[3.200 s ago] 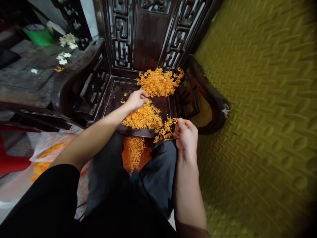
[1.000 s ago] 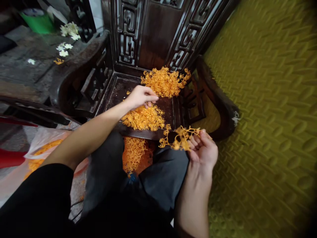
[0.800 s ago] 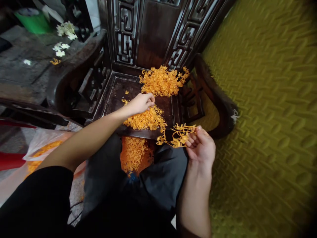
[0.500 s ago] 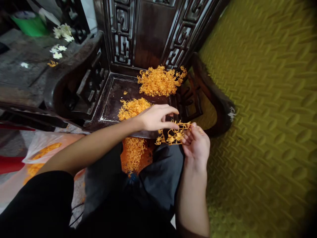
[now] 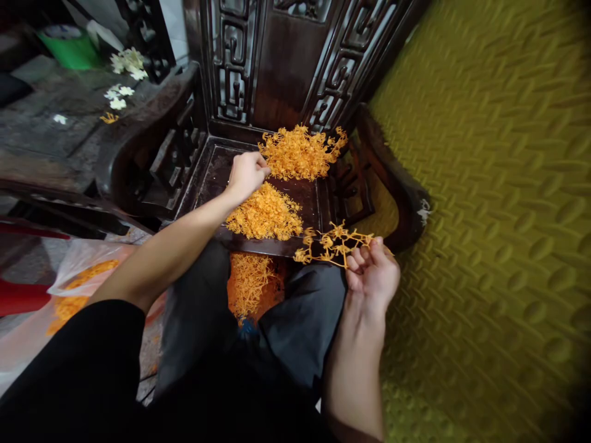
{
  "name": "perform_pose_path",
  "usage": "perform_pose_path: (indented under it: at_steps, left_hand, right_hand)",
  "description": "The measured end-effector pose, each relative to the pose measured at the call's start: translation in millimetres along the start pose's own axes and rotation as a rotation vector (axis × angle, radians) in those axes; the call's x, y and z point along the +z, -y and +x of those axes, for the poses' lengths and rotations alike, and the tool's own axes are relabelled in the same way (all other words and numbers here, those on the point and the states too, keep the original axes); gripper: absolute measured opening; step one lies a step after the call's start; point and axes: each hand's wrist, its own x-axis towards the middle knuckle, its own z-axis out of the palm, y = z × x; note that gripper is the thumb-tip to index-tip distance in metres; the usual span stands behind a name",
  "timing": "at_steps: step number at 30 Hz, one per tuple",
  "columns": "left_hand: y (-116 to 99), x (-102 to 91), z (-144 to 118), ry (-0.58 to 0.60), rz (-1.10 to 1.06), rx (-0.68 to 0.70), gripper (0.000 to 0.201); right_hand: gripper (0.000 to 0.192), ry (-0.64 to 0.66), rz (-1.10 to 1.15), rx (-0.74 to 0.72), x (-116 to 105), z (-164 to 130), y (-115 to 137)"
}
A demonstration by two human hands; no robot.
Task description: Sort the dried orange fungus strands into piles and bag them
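Note:
My right hand [image 5: 375,274] pinches an orange branching flower sprig [image 5: 339,244] by its stem end, over my right knee at the front edge of the dark wooden seat [image 5: 219,160]. My left hand [image 5: 248,175] is over the seat with its fingers pressed together; whether anything small is between them cannot be made out. Just below and right of it lies a loose heap of small orange blossoms [image 5: 268,214]. Farther back on the seat is a larger pile of orange flower sprigs [image 5: 302,154], close to the left fingertips.
Between my knees, orange stems [image 5: 249,283] fill a container. On the left are a plastic bag [image 5: 78,289] with orange pieces and a table holding white flowers [image 5: 119,95] and a green tape roll [image 5: 71,46]. A yellow textured surface [image 5: 498,215] rises at right.
My left hand has moved from beside the sprig, up and left to the seat, and its fingers have closed. The right hand still holds the sprig, slightly farther right. The front heap is now uncovered.

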Motion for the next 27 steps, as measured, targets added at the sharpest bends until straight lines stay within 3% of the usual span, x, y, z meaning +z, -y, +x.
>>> perform_pose_path:
  at_steps: [4,7,9,13,15,16,19,21,25,27]
  left_hand:
    - [8,4.4,-2,0.212,0.172,0.171,0.018]
    - [-11,9.4,-15,0.241,0.296,0.228,0.029]
    - [-32,10.9,-30,0.274,0.226,0.283,0.039]
    - [-71,16.7,-72,0.561,-0.051,0.327,0.060]
    - [-78,22.8,-87,0.612,-0.060,0.352,0.068]
    - [-79,26.1,-91,0.609,-0.053,0.380,0.063]
    - [-74,32.1,-90,0.569,-0.073,0.414,0.024]
    - [-67,30.3,-82,0.559,-0.152,0.288,0.007]
    - [-54,17.9,-66,0.614,-0.493,-0.143,0.004]
    - [-51,13.4,-62,0.620,-0.646,-0.256,0.004]
  right_hand:
    - [0.048,0.009,-0.022,0.007,2,-2,0]
    - [0.049,0.019,-0.016,0.022,7,-3,-1]
    - [0.051,0.024,-0.001,0.026,11,-4,-2]
    - [0.054,0.048,0.019,0.037,20,-7,-5]
    - [0.056,0.061,0.016,0.036,24,-8,-7]
    - [0.057,0.063,0.012,0.033,26,-9,-8]
    - [0.058,0.041,0.011,0.022,29,-10,-10]
    - [0.058,0.011,0.013,0.005,28,-9,-10]
    - [0.056,-0.026,0.012,-0.050,20,-6,-6]
    - [0.057,-0.025,0.015,-0.066,16,-5,-5]
